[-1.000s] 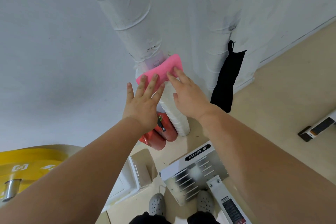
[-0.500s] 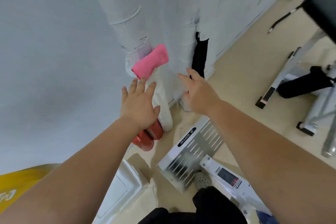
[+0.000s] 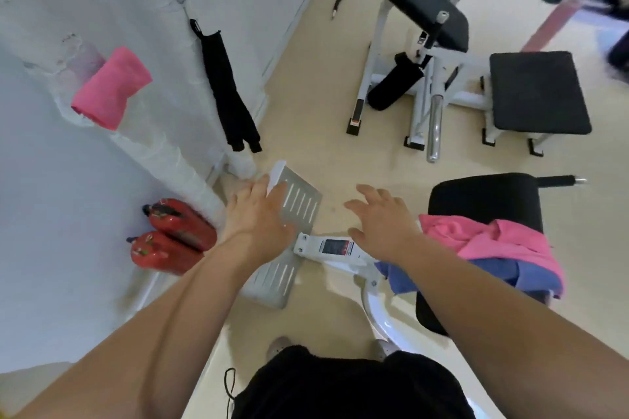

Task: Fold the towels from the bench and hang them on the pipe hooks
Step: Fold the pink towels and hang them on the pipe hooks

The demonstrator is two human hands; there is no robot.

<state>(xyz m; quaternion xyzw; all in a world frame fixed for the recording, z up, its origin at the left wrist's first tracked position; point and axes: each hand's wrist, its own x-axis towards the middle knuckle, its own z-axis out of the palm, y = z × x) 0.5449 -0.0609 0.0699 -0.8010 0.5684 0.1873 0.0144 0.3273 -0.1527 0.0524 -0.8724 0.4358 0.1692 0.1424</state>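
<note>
Hanging pink towel [image 3: 110, 92] slants toward lower-left.

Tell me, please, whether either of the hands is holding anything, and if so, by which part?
Nothing is held: the left hand and the right hand are both open, with fingers spread and empty.

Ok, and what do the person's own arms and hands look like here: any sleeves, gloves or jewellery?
Both forearms are bare all the way to the frame edges, with no sleeves in view. The left hand and right hand wear no gloves, and no watch, band or ring shows, though the frame is slightly blurred. Below them the person wears a black garment with a thin black cord hanging at its left edge.
</note>
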